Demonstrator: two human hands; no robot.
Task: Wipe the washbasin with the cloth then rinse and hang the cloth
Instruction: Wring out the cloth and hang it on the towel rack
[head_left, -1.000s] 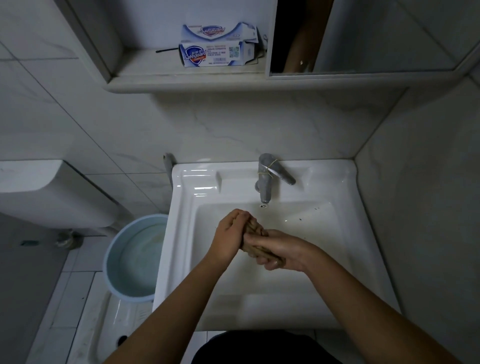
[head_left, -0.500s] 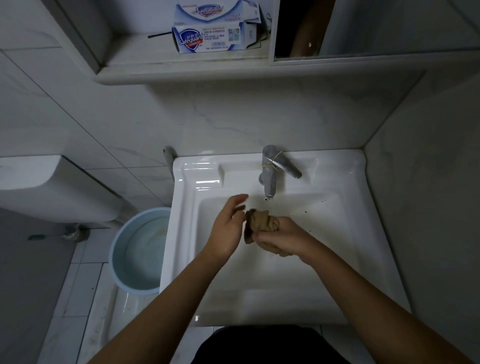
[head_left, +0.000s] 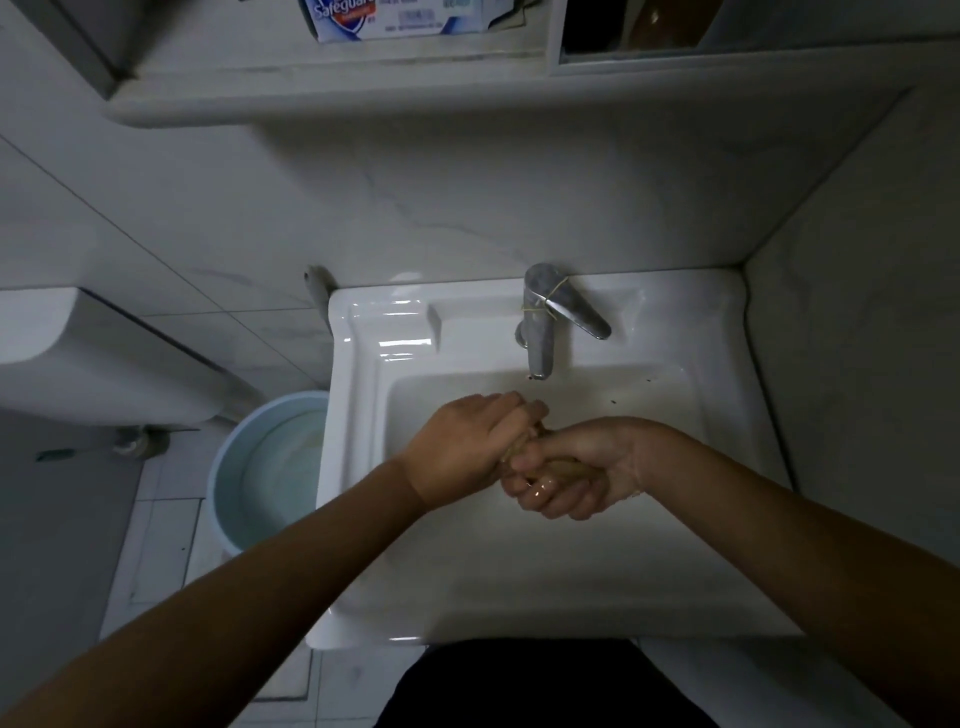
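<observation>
Wringing looks to be the step in hand; the left hand (head_left: 465, 447) and the right hand (head_left: 582, 475) are both curled tight round the brown cloth (head_left: 563, 467), knuckle to knuckle, so that only a twisted strip of it shows between the fingers; the left comes over with its back up, the right holds from below with its wet palm turned up, an opposed hold that suits twisting water out. The cloth is kept over the bowl of the washbasin (head_left: 358, 415), just in front of the spout of the tap (head_left: 540, 332) and apart from it, presumably so that drips fall into the bowl and not on the floor; no stream from the spout can be made out. I judge the wiping and rinsing about done, with hanging left to do; where the cloth is to hang is not shown.

The bowl lies open either side of the hands and toward the person; the back is closed by the tap, its lever pointing right; the tiled wall (head_left: 857, 312) stands against the basin's right edge, so that elbow has less play; the left edge is free, with a blue bucket (head_left: 270, 467) of water on the floor just beside it; a shelf (head_left: 363, 98) carrying a soap box (head_left: 395, 21) overhangs above the tap, worth minding when the cloth is lifted.
</observation>
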